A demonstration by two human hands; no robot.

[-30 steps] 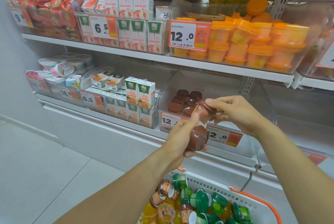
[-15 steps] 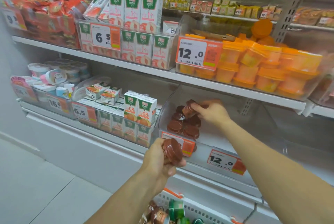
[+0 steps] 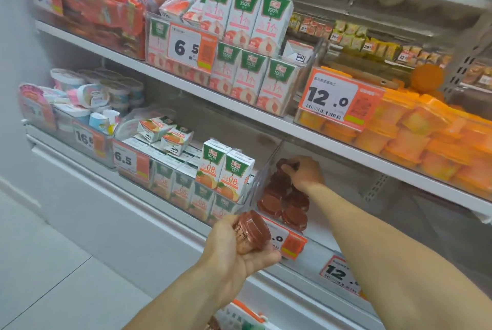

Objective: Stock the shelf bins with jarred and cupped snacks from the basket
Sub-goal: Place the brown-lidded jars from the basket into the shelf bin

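Note:
My left hand [image 3: 237, 248] grips a brown-lidded snack cup [image 3: 251, 231] on its side, in front of the lower shelf's edge. My right hand [image 3: 304, 172] reaches into the clear bin [image 3: 269, 159] on the lower shelf, fingers curled over a brown-lidded cup [image 3: 283, 164] at the back of the bin. Several more brown-lidded cups [image 3: 282, 203] sit in that bin under my wrist. Only a corner of the white basket [image 3: 249, 315] with its orange handle shows at the bottom edge.
Juice cartons [image 3: 225, 170] fill the bin to the left. Orange-lidded tubs [image 3: 415, 130] and a 12.0 price tag [image 3: 332, 98] sit on the shelf above my right hand. Yoghurt cups [image 3: 90, 92] stand far left. The right part of the lower shelf holds a bare clear bin.
My right hand has pushed its cup further back into the bin. My left hand stays low in front of the shelf edge with its cup. The view has tilted up, hiding most of the basket.

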